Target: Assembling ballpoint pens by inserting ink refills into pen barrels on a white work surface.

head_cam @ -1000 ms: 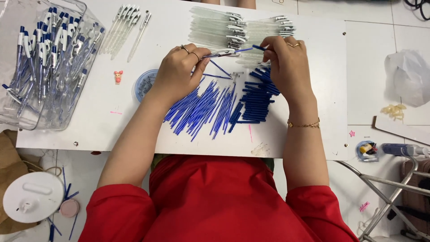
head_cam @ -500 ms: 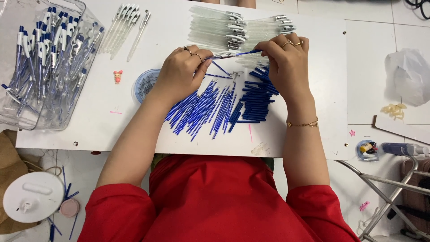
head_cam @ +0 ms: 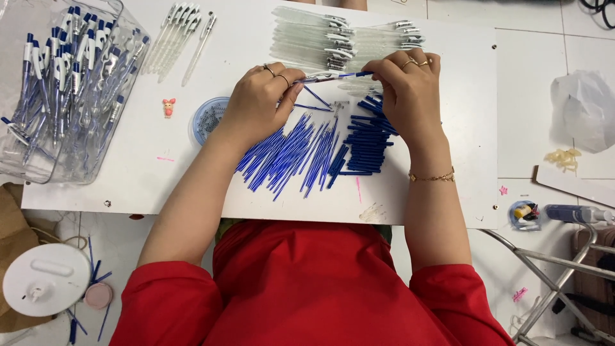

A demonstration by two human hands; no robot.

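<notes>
My left hand (head_cam: 259, 102) and my right hand (head_cam: 407, 90) together hold one clear pen (head_cam: 330, 76) with a blue end, level above a white board (head_cam: 192, 173). Each hand pinches one end of it. Under the hands lie a spread of thin blue ink refills (head_cam: 288, 157) and a stack of short blue pen parts (head_cam: 365, 144). Rows of clear pen barrels (head_cam: 307, 41) with clips lie just beyond the hands.
A clear plastic tub (head_cam: 64, 96) at the far left holds several finished blue-and-white pens. Several loose pens (head_cam: 182, 32) lie beside it, with a small blue round dish (head_cam: 206, 118) and a tiny pink figure (head_cam: 168, 107). A white round lid (head_cam: 45, 279) lies on the floor.
Both hands have shifted slightly away from me while keeping hold of the pen. My right hand now pinches the pen's blue end more closely.
</notes>
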